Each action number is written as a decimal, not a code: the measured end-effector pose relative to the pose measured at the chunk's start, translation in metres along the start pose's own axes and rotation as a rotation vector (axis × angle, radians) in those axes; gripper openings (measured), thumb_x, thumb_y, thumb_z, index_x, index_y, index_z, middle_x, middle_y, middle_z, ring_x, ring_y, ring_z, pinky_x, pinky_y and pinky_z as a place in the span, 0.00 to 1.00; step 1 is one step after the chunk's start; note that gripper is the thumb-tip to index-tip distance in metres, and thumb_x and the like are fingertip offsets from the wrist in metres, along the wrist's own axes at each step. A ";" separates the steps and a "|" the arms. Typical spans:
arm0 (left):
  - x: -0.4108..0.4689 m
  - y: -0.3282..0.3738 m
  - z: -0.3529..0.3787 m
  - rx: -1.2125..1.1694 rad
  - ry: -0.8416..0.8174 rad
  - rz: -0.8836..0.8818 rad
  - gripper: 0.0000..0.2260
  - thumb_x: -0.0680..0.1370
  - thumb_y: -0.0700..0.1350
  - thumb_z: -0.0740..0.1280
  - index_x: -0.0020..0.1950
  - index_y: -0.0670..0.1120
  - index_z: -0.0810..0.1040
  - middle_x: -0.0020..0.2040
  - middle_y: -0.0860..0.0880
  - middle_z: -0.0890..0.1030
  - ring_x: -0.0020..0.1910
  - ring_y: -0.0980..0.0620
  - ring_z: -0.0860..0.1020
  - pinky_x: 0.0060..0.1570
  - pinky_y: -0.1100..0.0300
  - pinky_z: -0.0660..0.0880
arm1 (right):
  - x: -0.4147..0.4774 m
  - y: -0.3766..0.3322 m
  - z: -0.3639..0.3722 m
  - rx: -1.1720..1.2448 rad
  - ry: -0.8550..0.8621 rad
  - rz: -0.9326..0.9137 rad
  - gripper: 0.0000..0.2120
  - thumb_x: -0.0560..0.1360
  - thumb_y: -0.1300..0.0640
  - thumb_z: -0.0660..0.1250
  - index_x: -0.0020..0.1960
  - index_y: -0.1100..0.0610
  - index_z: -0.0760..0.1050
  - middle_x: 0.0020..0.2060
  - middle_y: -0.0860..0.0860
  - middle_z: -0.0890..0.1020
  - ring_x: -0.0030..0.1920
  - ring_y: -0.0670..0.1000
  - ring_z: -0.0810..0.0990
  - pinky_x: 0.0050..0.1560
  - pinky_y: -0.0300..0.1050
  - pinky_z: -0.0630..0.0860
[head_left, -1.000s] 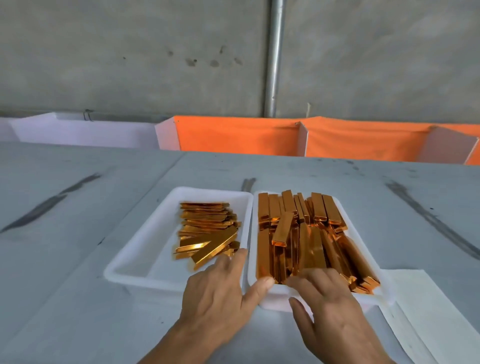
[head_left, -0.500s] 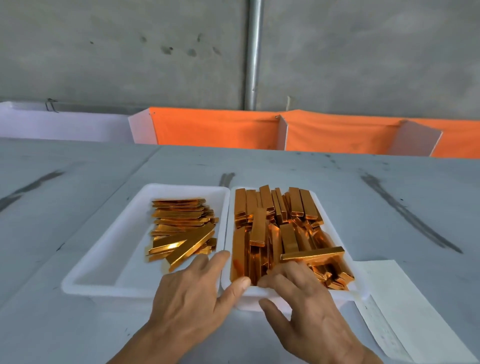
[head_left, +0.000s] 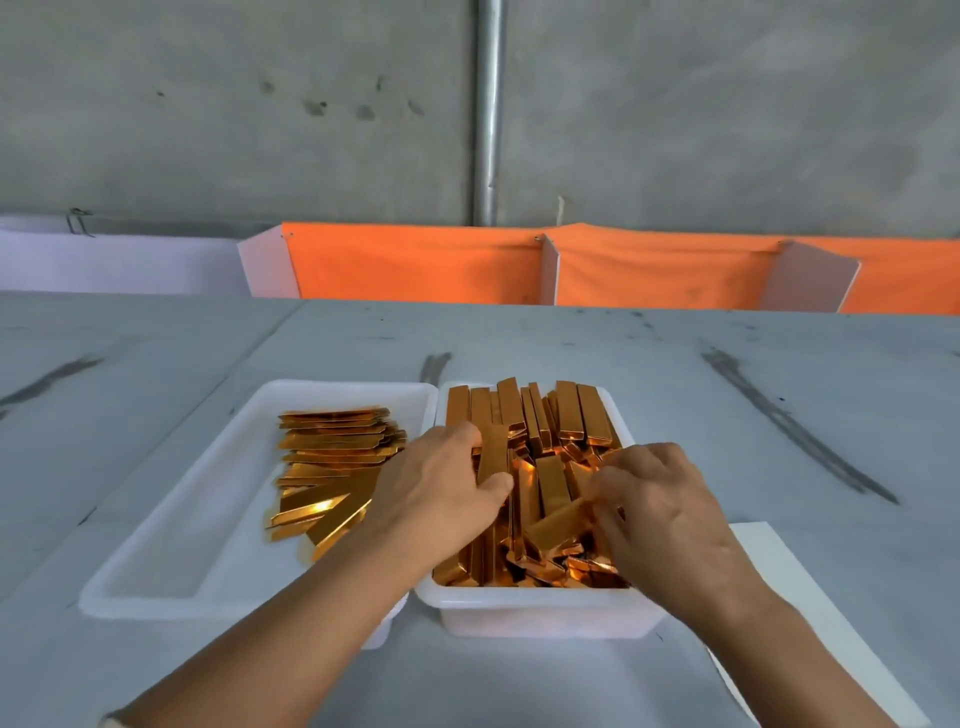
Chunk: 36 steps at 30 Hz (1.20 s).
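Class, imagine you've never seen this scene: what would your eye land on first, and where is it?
The glossy gold boxes heaped in the right white tray strike first, with the left hand and right hand down among them, each gripping one. In the left white tray beside it lies a lower stack of flat gold pieces, and a bright orange cloth runs behind the table.

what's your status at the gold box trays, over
Left grip holds a raised gold box in the right tray. Right grip pinches a tilted gold box beside it. Loose boxes crowd both; nothing else blocks.
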<state>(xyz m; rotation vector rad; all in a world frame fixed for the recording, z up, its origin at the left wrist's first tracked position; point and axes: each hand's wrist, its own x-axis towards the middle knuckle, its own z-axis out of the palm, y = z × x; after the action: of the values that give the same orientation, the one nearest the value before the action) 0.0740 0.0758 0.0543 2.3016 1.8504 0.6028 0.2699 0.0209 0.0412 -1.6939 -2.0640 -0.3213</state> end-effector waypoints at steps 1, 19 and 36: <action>0.006 0.003 0.002 0.021 -0.013 -0.003 0.24 0.76 0.62 0.64 0.68 0.52 0.69 0.48 0.56 0.75 0.44 0.56 0.74 0.40 0.62 0.72 | 0.004 0.003 -0.002 0.027 -0.013 0.010 0.05 0.72 0.62 0.73 0.42 0.52 0.83 0.42 0.49 0.83 0.47 0.56 0.77 0.45 0.48 0.74; 0.021 0.005 -0.007 -0.114 -0.305 -0.266 0.31 0.71 0.54 0.70 0.70 0.50 0.63 0.45 0.51 0.77 0.42 0.55 0.78 0.30 0.63 0.69 | 0.034 0.025 -0.012 0.310 -0.215 0.190 0.07 0.75 0.48 0.70 0.45 0.40 0.71 0.43 0.43 0.77 0.42 0.43 0.76 0.37 0.36 0.69; -0.004 0.008 -0.003 0.120 -0.349 -0.129 0.32 0.76 0.62 0.65 0.77 0.54 0.59 0.68 0.50 0.73 0.65 0.47 0.73 0.58 0.55 0.74 | 0.037 0.020 -0.011 0.219 -0.406 0.493 0.18 0.83 0.47 0.56 0.70 0.48 0.70 0.67 0.52 0.77 0.63 0.53 0.76 0.59 0.46 0.73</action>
<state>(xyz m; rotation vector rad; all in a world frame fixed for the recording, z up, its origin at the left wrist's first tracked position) 0.0799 0.0699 0.0587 2.1625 1.8835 0.0665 0.2862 0.0518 0.0666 -2.1728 -1.7590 0.4209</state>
